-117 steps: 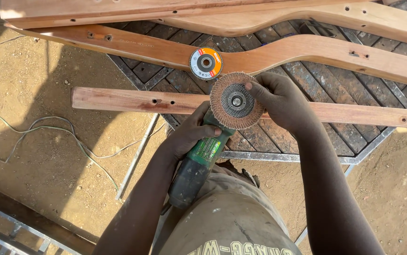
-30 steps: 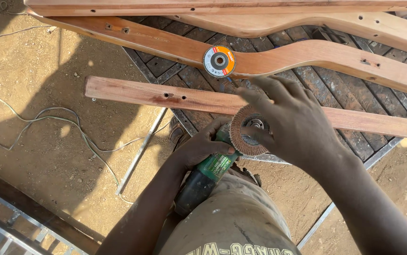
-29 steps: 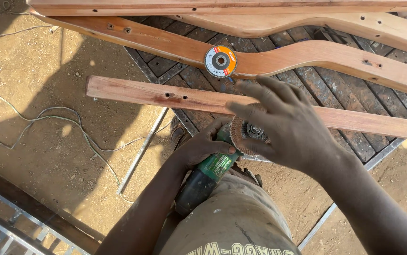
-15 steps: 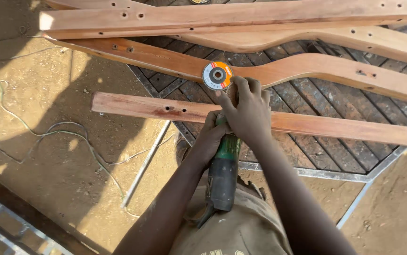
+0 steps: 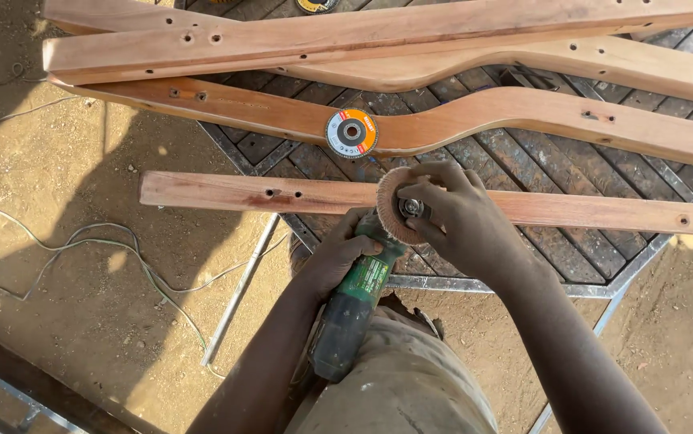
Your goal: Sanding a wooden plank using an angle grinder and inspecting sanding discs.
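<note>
At centre frame, the left hand (image 5: 337, 257) grips the green angle grinder (image 5: 354, 309). The right hand's (image 5: 451, 221) fingers close on its flap disc (image 5: 395, 210), seemingly seated but unsecured. A spare disc (image 5: 351, 133) lies just above, untouched.

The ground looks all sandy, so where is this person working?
Probably an outdoor woodworking yard: shaped wooden pieces lie across a metal grate on bare dirt, and the hands hold a green angle grinder.

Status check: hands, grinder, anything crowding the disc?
Left hand grips green angle grinder body. Right hand fingers on flap disc hub. Straight wooden rail directly behind disc; spare orange disc lies apart on curved rail.
</note>
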